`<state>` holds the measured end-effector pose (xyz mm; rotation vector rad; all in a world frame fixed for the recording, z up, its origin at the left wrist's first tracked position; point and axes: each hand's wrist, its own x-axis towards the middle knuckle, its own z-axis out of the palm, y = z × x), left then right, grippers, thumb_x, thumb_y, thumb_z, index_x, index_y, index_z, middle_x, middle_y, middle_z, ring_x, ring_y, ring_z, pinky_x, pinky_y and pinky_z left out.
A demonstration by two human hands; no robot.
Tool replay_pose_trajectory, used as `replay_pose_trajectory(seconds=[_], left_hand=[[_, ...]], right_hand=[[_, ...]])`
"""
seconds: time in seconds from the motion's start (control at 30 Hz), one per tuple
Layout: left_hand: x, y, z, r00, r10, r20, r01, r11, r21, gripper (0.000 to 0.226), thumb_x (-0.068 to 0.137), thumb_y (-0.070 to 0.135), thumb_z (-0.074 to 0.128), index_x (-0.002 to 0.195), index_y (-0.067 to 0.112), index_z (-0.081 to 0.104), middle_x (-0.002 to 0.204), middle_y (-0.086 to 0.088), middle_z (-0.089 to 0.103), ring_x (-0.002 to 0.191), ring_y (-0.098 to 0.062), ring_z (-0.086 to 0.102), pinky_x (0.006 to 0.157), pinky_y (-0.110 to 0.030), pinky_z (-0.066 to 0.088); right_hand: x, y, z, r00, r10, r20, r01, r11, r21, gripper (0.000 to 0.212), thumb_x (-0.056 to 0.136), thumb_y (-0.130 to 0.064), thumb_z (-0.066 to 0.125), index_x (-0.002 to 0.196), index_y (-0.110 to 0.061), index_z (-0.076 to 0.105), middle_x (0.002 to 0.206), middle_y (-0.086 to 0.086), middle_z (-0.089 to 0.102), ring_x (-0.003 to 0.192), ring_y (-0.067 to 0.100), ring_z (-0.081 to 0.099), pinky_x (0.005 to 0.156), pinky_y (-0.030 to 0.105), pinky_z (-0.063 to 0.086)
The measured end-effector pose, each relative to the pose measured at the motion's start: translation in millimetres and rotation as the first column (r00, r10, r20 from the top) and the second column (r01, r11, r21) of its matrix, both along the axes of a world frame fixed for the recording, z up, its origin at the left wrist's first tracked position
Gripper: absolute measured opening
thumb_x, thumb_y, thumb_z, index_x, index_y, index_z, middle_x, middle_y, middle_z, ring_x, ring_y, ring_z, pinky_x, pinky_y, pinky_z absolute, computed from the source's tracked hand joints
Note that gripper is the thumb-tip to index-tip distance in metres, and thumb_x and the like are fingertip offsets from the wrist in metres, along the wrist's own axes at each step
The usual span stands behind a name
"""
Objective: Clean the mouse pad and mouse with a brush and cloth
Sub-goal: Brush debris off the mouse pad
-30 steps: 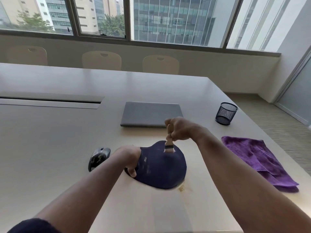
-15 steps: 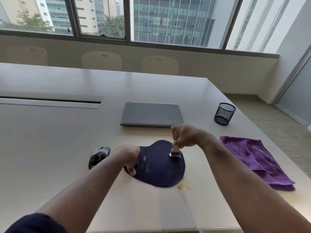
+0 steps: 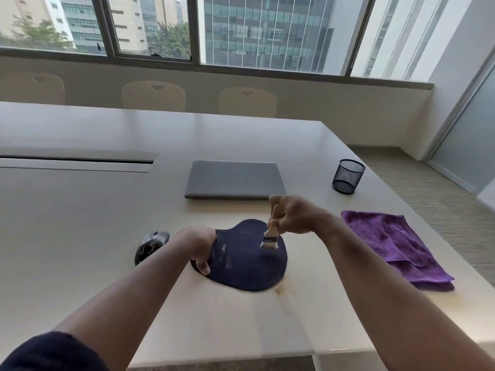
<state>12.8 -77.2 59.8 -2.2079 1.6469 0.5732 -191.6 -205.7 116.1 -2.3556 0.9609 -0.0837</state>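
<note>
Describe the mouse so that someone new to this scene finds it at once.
On the pale table, look left of the dark blue pad that the left hand holds down. The mouse lies there alone, untouched. It is the only small, rounded, dark grey thing, flecked with pale specks.

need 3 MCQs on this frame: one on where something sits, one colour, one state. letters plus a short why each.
1. Where does the mouse lie?
A. left of the mouse pad
B. on the laptop
C. inside the mesh cup

2. What colour is the cloth?
A. white
B. purple
C. green

3. What does the right hand hold?
A. nothing
B. the cloth
C. the brush

Key:
1 A: the mouse sits on the table beside the left edge of the mouse pad.
2 B: the cloth is purple and lies right of the pad.
3 C: the right hand grips the handle of the brush, bristles down on the pad; the left hand holds the pad's edge.
</note>
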Motion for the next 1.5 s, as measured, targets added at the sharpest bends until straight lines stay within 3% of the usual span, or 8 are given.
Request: replay_pose_trajectory(seconds=[0.2, 0.33, 0.57, 0.77, 0.97, 1.13, 1.3, 1.5], left_hand=[[-1, -1, -2, 1.000, 0.004, 0.017, -0.004, 1.000, -0.004, 0.073, 0.063, 0.037, 0.089, 0.127, 0.021, 0.057, 0.121, 0.000, 0.064, 0.110, -0.025, 0.061, 0.090, -0.029, 0.049], [-2, 0, -1, 0.999, -0.004, 0.049, 0.004, 1.000, -0.005, 0.076, 0.061, 0.040, 0.089, 0.127, 0.020, 0.057, 0.120, 0.001, 0.064, 0.108, -0.024, 0.062, 0.094, -0.033, 0.050], [-1, 1, -1, 0.999, 0.005, 0.039, -0.005, 1.000, -0.003, 0.080, 0.062, 0.039, 0.089, 0.130, 0.020, 0.053, 0.123, 0.000, 0.063, 0.111, -0.025, 0.060, 0.095, -0.034, 0.050], [0, 1, -1, 0.999, 0.008, 0.032, -0.008, 1.000, -0.007, 0.079, 0.062, 0.039, 0.089, 0.130, 0.020, 0.054, 0.121, 0.000, 0.064, 0.109, -0.025, 0.061, 0.094, -0.034, 0.050], [0, 1, 0, 0.999, -0.001, 0.035, 0.001, 1.000, -0.002, 0.080, 0.061, 0.040, 0.089, 0.130, 0.020, 0.054, 0.120, -0.001, 0.064, 0.107, -0.026, 0.061, 0.093, -0.034, 0.051], [-1, 2, 0, 1.000, -0.004, 0.026, 0.004, 1.000, -0.010, 0.075, 0.063, 0.039, 0.089, 0.127, 0.019, 0.055, 0.119, -0.001, 0.064, 0.107, -0.025, 0.061, 0.088, -0.031, 0.050], [-3, 4, 2, 1.000, 0.003, 0.018, -0.003, 1.000, -0.016, 0.073, 0.066, 0.037, 0.087, 0.128, 0.019, 0.055, 0.121, 0.000, 0.063, 0.110, -0.025, 0.060, 0.080, -0.025, 0.043], [-4, 4, 3, 1.000, 0.010, -0.002, -0.010, 1.000, -0.017, 0.071, 0.066, 0.035, 0.088, 0.127, 0.018, 0.056, 0.122, -0.001, 0.064, 0.110, -0.025, 0.060, 0.079, -0.023, 0.041]], right_hand=[[-8, 12, -2, 0.994, 0.055, -0.094, -0.036, 0.980, 0.194, 0.025, 0.082, 0.001, 0.069, 0.075, -0.016, 0.051, 0.086, 0.009, 0.076, 0.077, 0.025, 0.076, 0.074, 0.042, 0.063], [-9, 16, 7, 0.996, 0.004, -0.088, -0.007, 0.999, -0.038, 0.015, 0.080, -0.004, 0.068, 0.076, -0.012, 0.055, 0.088, 0.009, 0.072, 0.083, 0.031, 0.071, 0.075, 0.047, 0.060], [-13, 33, 7, 0.994, 0.034, -0.101, -0.022, 0.994, 0.111, 0.024, 0.078, -0.003, 0.069, 0.077, -0.018, 0.051, 0.084, 0.008, 0.073, 0.076, 0.023, 0.075, 0.071, 0.039, 0.063], [-14, 37, 9, 0.993, 0.016, -0.119, -0.026, 0.996, -0.081, 0.021, 0.079, -0.005, 0.062, 0.074, -0.020, 0.048, 0.082, 0.004, 0.068, 0.075, 0.022, 0.071, 0.059, 0.033, 0.058], [-7, 47, 4, 0.999, 0.032, -0.004, -0.030, 0.974, 0.226, 0.021, 0.082, 0.003, 0.065, 0.081, -0.012, 0.050, 0.095, 0.018, 0.072, 0.077, 0.027, 0.076, 0.075, 0.043, 0.063], [-5, 45, 8, 0.996, 0.034, -0.079, -0.041, 0.995, -0.091, 0.017, 0.083, -0.005, 0.061, 0.079, -0.017, 0.049, 0.094, 0.011, 0.070, 0.085, 0.028, 0.071, 0.069, 0.038, 0.058], [-3, 48, 4, 0.998, 0.054, -0.038, -0.047, 0.982, 0.181, 0.022, 0.083, 0.000, 0.068, 0.080, -0.015, 0.052, 0.094, 0.013, 0.074, 0.076, 0.023, 0.076, 0.073, 0.040, 0.063], [1, 46, 5, 0.993, 0.040, -0.114, -0.046, 0.998, -0.045, 0.020, 0.082, -0.004, 0.064, 0.076, -0.017, 0.050, 0.096, 0.010, 0.072, 0.083, 0.027, 0.072, 0.074, 0.042, 0.062]])
